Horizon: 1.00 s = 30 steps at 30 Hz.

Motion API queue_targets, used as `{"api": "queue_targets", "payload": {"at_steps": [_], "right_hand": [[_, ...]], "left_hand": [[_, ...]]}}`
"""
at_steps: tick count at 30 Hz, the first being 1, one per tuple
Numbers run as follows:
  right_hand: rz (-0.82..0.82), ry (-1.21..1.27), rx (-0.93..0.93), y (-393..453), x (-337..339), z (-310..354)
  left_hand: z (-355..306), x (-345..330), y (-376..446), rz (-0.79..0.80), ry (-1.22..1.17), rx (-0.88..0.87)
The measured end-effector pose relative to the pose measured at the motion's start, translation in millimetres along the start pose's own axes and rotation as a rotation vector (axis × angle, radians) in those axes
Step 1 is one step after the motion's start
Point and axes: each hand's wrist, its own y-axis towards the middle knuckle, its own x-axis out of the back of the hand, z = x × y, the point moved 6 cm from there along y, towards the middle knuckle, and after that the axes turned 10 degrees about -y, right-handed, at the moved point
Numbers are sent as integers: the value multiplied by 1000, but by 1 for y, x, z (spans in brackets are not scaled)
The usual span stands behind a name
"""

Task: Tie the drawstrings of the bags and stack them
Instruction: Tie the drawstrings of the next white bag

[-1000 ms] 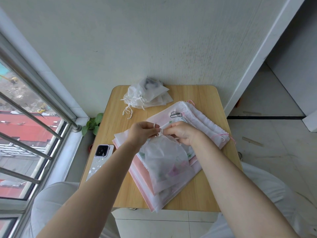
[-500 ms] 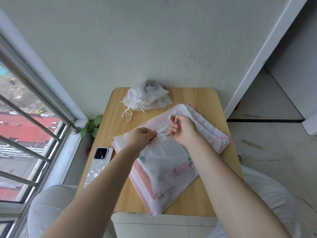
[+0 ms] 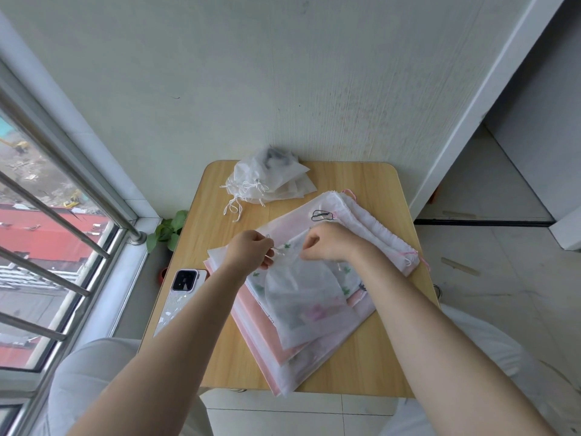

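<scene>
Left hand: left hand (image 3: 248,251) has its fingers curled, pinching a white drawstring (image 3: 278,250) at the mouth of the small translucent bag (image 3: 298,294).
Right hand: right hand (image 3: 327,243) is curled too, apparently pinching the other cord end; the cord itself is hidden under the fingers.
Bag in hand: lies atop the flat pile of untied bags (image 3: 283,350), middle of the wooden table (image 3: 361,184).
Done: a stack of tied bags (image 3: 270,180) sits at the far edge, cords knotted.
Left: this knot looks unfinished; the pile beneath and the pink-corded bags (image 3: 377,234) on the right seem still to be tied.
Nearby: phone (image 3: 184,283) at the left edge.
</scene>
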Motion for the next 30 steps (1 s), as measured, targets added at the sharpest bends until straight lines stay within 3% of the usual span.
{"api": "queue_targets", "payload": {"at_steps": [4, 7, 8, 11, 17, 19, 22, 24, 28, 30], "right_hand": [[12, -26, 53, -2, -1, 11], [0, 13, 54, -3, 0, 12], [-4, 28, 50, -3, 0, 11], [-24, 47, 46, -5, 2, 10], [-60, 36, 20, -4, 0, -1], [-74, 26, 11, -2, -1, -2], [-67, 43, 3, 0, -5, 1], [-76, 51, 2, 3, -9, 3], [-73, 46, 2, 5, -15, 4], [-76, 55, 11, 5, -15, 3]], "left_hand": [[-10, 5, -2, -96, 450, -178], [-22, -8, -6, -29, 500, -512], [-25, -16, -8, 50, 439, -524], [-23, -32, -9, 206, 362, -327], [-19, -19, -2, 123, 662, -270], [-20, -14, -3, 165, 541, -200], [-22, -15, -11, 293, 29, -66], [-21, -18, -15, 330, -179, -40], [-10, -29, -19, 454, -345, 1], [-6, -31, -18, 415, -323, -12]]}}
